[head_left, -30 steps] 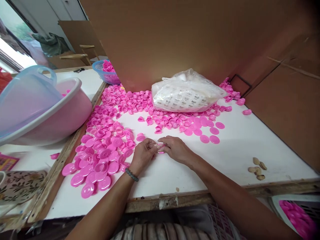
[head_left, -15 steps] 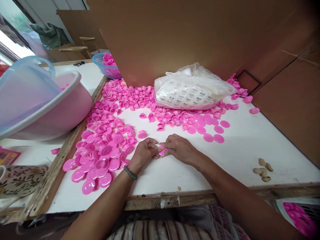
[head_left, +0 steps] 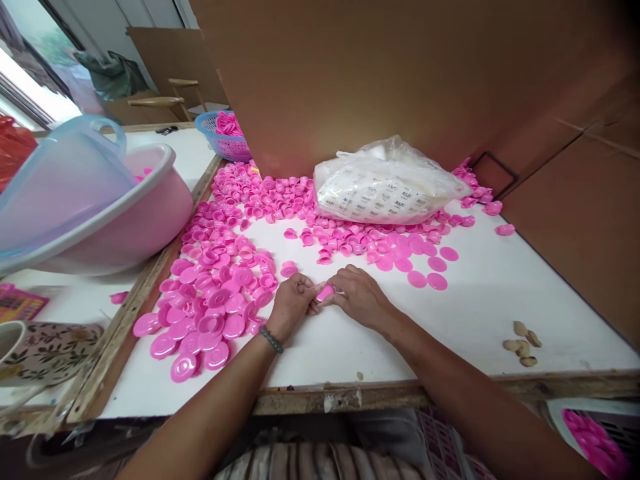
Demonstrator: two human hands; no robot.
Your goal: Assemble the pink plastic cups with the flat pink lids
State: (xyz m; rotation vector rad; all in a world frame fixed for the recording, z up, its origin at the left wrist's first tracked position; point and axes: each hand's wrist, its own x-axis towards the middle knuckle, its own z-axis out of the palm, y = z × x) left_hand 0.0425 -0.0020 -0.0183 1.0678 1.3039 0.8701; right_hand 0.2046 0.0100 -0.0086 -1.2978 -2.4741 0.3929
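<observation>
Between the fingertips of both hands is a small pink plastic piece (head_left: 325, 292), a toy cup by its look, partly covered by the fingers. My left hand (head_left: 294, 301), with a beaded bracelet at the wrist, pinches its left side. From the right, my right hand (head_left: 361, 297) grips the same piece with thumb and fingers. Pink toy saucers (head_left: 217, 298) lie heaped beside my left forearm. Beyond the hands, many small pink toy cups (head_left: 345, 237) spread over the white tabletop (head_left: 400, 340), and flat pink discs (head_left: 417, 279) lie to the right of them.
A clear plastic bag (head_left: 390, 187) of printed white packets leans at the tall cardboard (head_left: 400, 73). On the left stand a pink basin (head_left: 145, 227), a floral mug (head_left: 55, 350) and a blue basket (head_left: 225, 143). Peanuts (head_left: 523, 347) lie at the right. Wooden strips edge the table.
The view has shifted slightly, so the surroundings sit a little differently. Both hands stay together on the pink piece, which has turned and shows more between the fingers.
</observation>
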